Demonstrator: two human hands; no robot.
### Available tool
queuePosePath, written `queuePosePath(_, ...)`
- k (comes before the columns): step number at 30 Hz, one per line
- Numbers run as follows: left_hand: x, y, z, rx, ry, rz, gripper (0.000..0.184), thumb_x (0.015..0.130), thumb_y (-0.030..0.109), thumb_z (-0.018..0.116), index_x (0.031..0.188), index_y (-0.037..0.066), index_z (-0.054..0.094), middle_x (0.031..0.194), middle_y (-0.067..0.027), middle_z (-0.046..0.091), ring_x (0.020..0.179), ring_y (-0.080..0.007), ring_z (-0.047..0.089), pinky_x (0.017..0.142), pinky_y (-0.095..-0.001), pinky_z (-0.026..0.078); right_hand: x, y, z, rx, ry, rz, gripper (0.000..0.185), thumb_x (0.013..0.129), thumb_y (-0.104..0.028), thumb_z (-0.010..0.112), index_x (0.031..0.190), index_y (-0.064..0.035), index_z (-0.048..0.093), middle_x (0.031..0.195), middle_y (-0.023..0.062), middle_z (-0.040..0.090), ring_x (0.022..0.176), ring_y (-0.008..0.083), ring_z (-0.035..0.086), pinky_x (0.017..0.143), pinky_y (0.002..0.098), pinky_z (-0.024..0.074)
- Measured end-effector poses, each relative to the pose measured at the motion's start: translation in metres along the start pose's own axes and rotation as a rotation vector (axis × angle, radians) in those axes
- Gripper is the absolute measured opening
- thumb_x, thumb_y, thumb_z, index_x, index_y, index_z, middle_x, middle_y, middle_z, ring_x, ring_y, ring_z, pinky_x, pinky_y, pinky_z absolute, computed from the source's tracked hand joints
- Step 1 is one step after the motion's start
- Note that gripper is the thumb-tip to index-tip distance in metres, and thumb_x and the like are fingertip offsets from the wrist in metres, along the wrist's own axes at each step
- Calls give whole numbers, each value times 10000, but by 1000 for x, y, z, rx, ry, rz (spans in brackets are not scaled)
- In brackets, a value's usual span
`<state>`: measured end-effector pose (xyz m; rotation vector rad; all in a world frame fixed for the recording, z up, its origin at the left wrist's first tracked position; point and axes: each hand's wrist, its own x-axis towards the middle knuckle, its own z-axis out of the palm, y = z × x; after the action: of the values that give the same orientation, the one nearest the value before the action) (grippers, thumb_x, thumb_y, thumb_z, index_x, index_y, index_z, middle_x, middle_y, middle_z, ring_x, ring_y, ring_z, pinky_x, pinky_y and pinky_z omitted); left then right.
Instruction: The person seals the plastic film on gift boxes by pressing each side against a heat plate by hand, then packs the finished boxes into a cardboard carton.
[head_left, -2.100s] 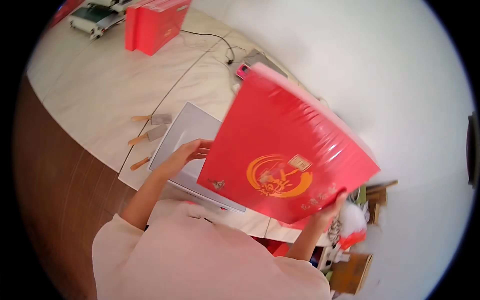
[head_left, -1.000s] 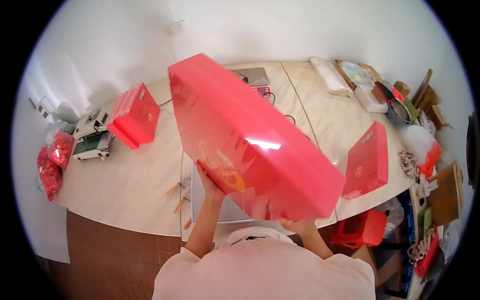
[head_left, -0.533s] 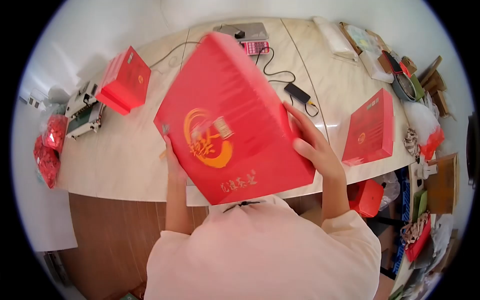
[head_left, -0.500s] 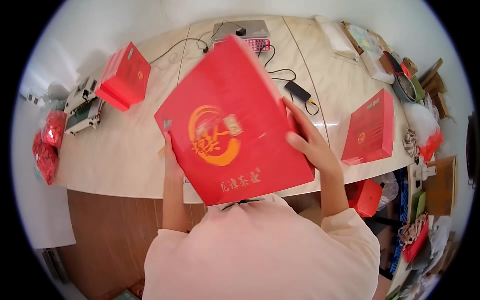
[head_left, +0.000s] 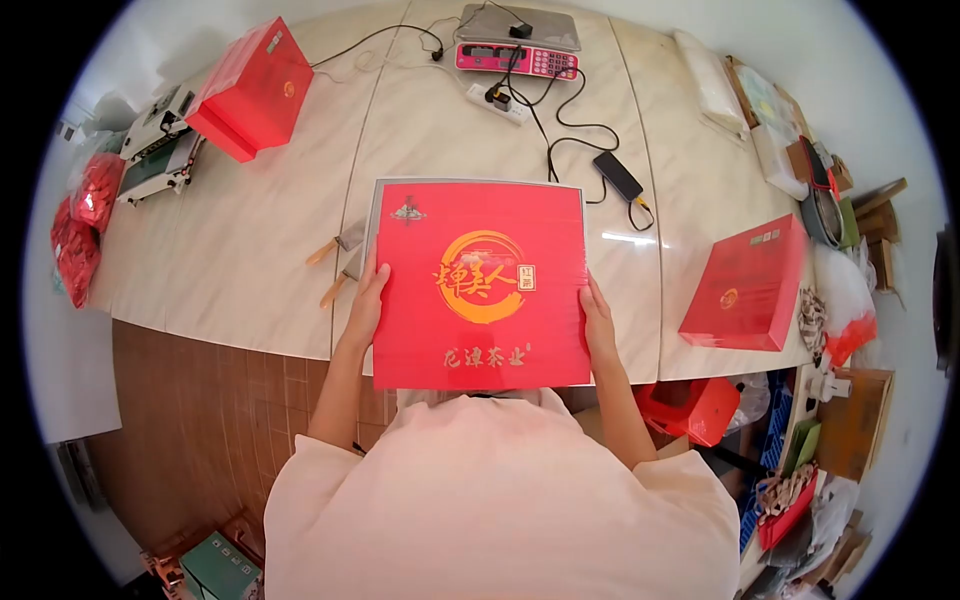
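Observation:
A square red gift box (head_left: pixel 482 285) with a gold ring emblem and gold lettering lies level in front of my chest, its printed face up. My left hand (head_left: pixel 369 303) grips its left side, and my right hand (head_left: pixel 599 322) grips the right side; the fingertips are partly hidden by the box. Just left of the box, wooden-handled tools (head_left: pixel 322 252) rest on the table, their ends partly covered. Another red gift box (head_left: pixel 745 285) lies to the right, apart from my right hand.
More red boxes (head_left: pixel 250 90) are stacked at the back left, beside a small machine (head_left: pixel 160 150). At the back are a pink scale (head_left: pixel 518 60), a power strip (head_left: pixel 497 103) and cables. A phone (head_left: pixel 618 177) lies right of centre. Bags and boxes crowd the right edge.
The red gift box has turned from a tilted, raised pose to square and level, and come lower. My right hand has shifted to its side edge. The view has also moved.

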<state>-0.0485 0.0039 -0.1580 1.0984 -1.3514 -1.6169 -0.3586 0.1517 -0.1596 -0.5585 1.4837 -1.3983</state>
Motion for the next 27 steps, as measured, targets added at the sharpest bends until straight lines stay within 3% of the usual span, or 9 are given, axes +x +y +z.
queuePosePath(4, 8, -12, -2, 19, -38, -58, 545, 987, 201, 386, 1467, 38, 188, 1515, -96, 223, 1385, -185, 214, 1115, -286, 172, 12, 34, -5, 42, 9, -92, 470, 990, -229, 428, 1410, -30, 356, 1419, 104, 409, 1302, 177, 372, 1065, 287, 291)
queuePosePath(6, 11, -16, -1, 26, -43, -65, 549, 986, 202, 394, 1467, 35, 188, 1513, -98, 228, 1384, -187, 217, 1115, -287, 174, 16, 42, -6, -156, 5, -184, 477, 991, -231, 423, 1413, -25, 342, 1417, 127, 412, 1312, 196, 369, 1068, 290, 287)
queuePosePath(10, 14, -20, -3, 59, -39, -58, 557, 983, 204, 410, 1465, 31, 189, 1510, -101, 238, 1383, -192, 223, 1114, -291, 177, 15, 35, 5, -258, 18, -231, 484, 992, -235, 412, 1414, -13, 326, 1423, 149, 405, 1325, 224, 363, 1074, 309, 281)
queuePosePath(19, -1, -25, -13, 238, -5, 18, 578, 978, 207, 445, 1463, 21, 190, 1502, -109, 261, 1380, -202, 235, 1112, -299, 183, 21, 31, 9, -357, 31, -350, 456, 990, -189, 411, 1406, -12, 347, 1455, 114, 364, 1338, 203, 338, 1091, 297, 257)
queuePosePath(23, -44, -30, -6, -10, 101, -82, 550, 967, 182, 452, 1449, 29, 237, 1474, -98, 311, 1343, -198, 302, 1090, -315, 248, 23, 43, 5, -219, 7, -336, 438, 981, -213, 438, 1389, -59, 403, 1448, 93, 384, 1327, 205, 356, 1084, 306, 269)
queuePosePath(24, -50, -31, -5, -94, 130, -119, 543, 964, 176, 453, 1446, 31, 249, 1467, -95, 323, 1334, -198, 318, 1085, -319, 265, 16, 32, 10, -136, -1, -215, 422, 980, -200, 436, 1380, -66, 421, 1448, 83, 385, 1327, 194, 352, 1085, 301, 265)
queuePosePath(27, -54, -24, -11, -239, 124, -191, 525, 955, 157, 458, 1436, 37, 284, 1446, -86, 360, 1307, -195, 368, 1069, -331, 313, 9, 37, 4, 14, -12, -119, 403, 978, -165, 433, 1369, -68, 440, 1446, 70, 390, 1320, 167, 353, 1078, 286, 272)
